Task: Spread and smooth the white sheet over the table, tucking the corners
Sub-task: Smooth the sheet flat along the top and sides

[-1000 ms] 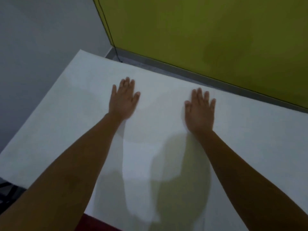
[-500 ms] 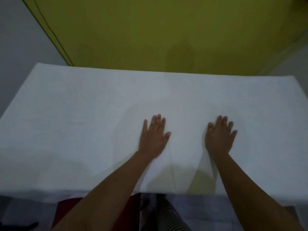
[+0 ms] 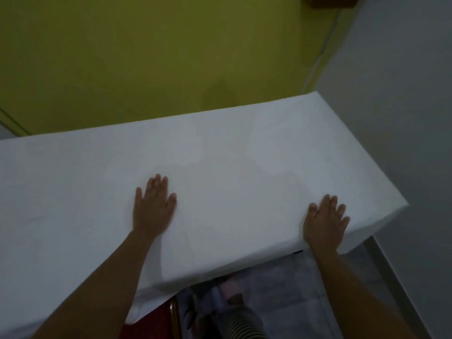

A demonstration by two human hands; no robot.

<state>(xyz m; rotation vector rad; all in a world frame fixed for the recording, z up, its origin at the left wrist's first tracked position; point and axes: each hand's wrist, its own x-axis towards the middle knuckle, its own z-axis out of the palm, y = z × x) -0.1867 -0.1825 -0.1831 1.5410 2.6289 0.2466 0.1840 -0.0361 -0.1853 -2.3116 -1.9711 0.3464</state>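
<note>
The white sheet (image 3: 232, 155) covers the whole table top and hangs over its near and right edges. My left hand (image 3: 152, 207) lies flat on the sheet near the middle, fingers straight and close together. My right hand (image 3: 324, 222) presses flat on the sheet by the near right corner, fingers slightly spread, close to the near edge. Faint creases run in the cloth between the hands. The table itself is hidden under the sheet.
A yellow-green wall (image 3: 159, 57) stands right behind the table. A grey wall (image 3: 403, 118) runs along the right side, close to the table's right end. A red chair seat (image 3: 156, 321) and striped trouser legs (image 3: 242, 324) show below the near edge, on tiled floor (image 3: 288, 289).
The view has swung to the right end of the table. My right hand has slid right to the near right corner, and the hands are now much farther apart.
</note>
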